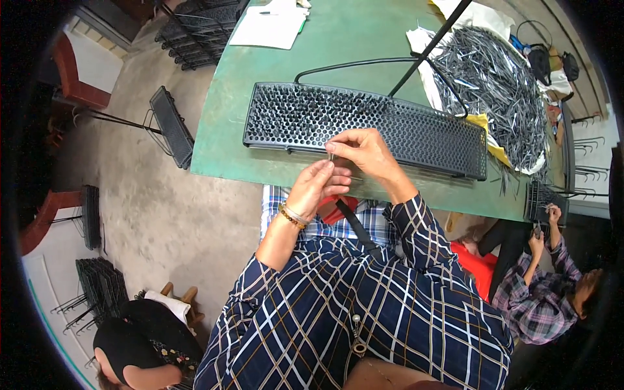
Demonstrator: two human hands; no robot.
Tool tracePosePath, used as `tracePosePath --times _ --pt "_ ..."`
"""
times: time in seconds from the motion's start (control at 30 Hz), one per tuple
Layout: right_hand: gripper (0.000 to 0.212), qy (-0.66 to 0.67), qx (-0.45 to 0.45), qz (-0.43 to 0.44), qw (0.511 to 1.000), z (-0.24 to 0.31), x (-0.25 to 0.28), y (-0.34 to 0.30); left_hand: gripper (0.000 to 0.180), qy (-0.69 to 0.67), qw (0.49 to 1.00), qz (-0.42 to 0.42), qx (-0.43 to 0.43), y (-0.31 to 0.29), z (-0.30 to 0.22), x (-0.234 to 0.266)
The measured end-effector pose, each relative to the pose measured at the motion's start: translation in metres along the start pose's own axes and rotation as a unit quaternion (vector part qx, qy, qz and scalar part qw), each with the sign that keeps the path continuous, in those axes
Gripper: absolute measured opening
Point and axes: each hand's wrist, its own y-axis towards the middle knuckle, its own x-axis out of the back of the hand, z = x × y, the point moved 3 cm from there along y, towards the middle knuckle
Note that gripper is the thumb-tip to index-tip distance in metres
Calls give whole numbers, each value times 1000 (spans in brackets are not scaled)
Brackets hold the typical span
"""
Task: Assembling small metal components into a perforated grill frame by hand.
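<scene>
In front of me on the green table (pixel 224 123) lies a long black perforated tray (pixel 416 140) with a rim. Small dark pieces stick up from the holes across its left part. My left hand (pixel 313 185) and my right hand (pixel 367 155) meet just before its near edge. Between their fingertips is a thin, shiny strip (pixel 331 156), gripped from below by the left thumb and fingers and from above by the right thumb and forefinger. Its exact kind is too small to make out.
A heap of thin grey strips (pixel 487 81) lies on white sacking at right. From the tray rises a black rod (pixel 435 42). White paper (pixel 270 27) lies at the far left. A co-worker (pixel 543 299) sits at right, another person (pixel 146 348) at lower left. Black racks stand on the floor.
</scene>
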Motion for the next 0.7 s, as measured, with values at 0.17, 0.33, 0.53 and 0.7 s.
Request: tracePosePath --times 0.17,0.33,0.53,0.7 --pt "21 -14 13 -23 1000 -7 1 2 28 128 987 -63 -70 3 1 9" --pt "21 -42 11 -31 999 -8 1 4 29 199 969 -110 -96 1 -1 9" --pt "19 7 -9 -74 997 2 8 -2 29 203 968 -93 -112 4 -4 -1" --pt "18 -11 -12 -18 1000 -7 2 5 28 211 965 -118 -105 1 0 16"
